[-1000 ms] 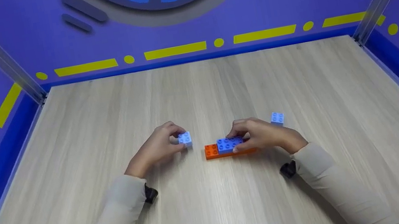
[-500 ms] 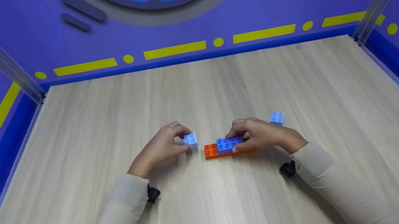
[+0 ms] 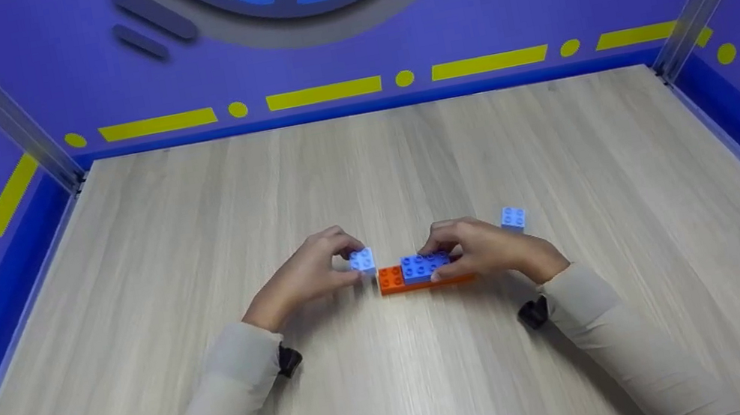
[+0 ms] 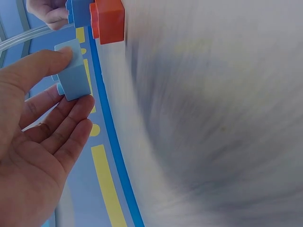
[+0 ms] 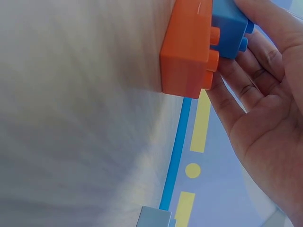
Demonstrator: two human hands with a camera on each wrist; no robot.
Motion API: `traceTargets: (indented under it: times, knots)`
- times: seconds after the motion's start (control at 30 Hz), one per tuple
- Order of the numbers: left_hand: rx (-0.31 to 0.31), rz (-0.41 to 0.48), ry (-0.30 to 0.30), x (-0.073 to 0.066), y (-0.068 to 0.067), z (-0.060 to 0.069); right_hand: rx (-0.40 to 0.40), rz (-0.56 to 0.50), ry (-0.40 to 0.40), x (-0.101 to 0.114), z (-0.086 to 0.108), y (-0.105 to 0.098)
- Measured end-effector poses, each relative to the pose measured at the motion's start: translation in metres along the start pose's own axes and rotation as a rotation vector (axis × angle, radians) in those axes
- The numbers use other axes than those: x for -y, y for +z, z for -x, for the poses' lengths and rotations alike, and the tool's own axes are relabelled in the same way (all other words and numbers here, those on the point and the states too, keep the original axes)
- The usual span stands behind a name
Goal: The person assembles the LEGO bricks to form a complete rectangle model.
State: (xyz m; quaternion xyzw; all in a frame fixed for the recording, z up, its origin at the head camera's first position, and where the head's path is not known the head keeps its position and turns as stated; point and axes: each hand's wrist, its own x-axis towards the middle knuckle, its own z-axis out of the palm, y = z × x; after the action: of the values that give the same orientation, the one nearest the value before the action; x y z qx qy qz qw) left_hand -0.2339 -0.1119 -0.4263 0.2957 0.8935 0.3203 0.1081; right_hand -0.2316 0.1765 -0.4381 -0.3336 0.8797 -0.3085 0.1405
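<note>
Between thumb and fingers my left hand (image 3: 305,272) pinches a small light blue toy brick (image 3: 362,261), held just left of a long orange brick (image 3: 392,280). In the left wrist view this light blue brick (image 4: 75,73) is raised off the table, apart from the orange brick (image 4: 111,21). A darker blue brick (image 3: 419,267) sits on top of the orange one, whose left-end studs show bare. My right hand (image 3: 484,252) grips the blue brick by its sides and covers its right end. In the right wrist view the thumb and fingers flank the blue brick (image 5: 229,28).
Another light blue brick (image 3: 513,217) lies behind the right hand, partly hidden by it. The wood-grain table (image 3: 401,384) ends at a blue-purple back wall (image 3: 344,60) with yellow marks, and side walls rise left and right.
My left hand has moved right and slightly nearer with the light blue brick, closing in on the orange brick's left end. The right hand and the stacked bricks stay in place.
</note>
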Motion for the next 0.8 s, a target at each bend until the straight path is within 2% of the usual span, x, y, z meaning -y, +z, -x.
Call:
traceTargets:
  times: [0.3, 0.53, 0.8]
  knots:
    - [-0.001, -0.016, 0.047, -0.002, 0.005, -0.003, 0.000, -0.017, 0.001, -0.001, 0.000, 0.000]
    - [0.012, -0.001, 0.043, -0.006, 0.008, -0.005, -0.002, -0.037, -0.001, -0.001, 0.000, 0.001]
    - [0.024, -0.014, 0.069, -0.008, 0.011, -0.006, -0.002, -0.032, -0.010, 0.000, 0.000, 0.000]
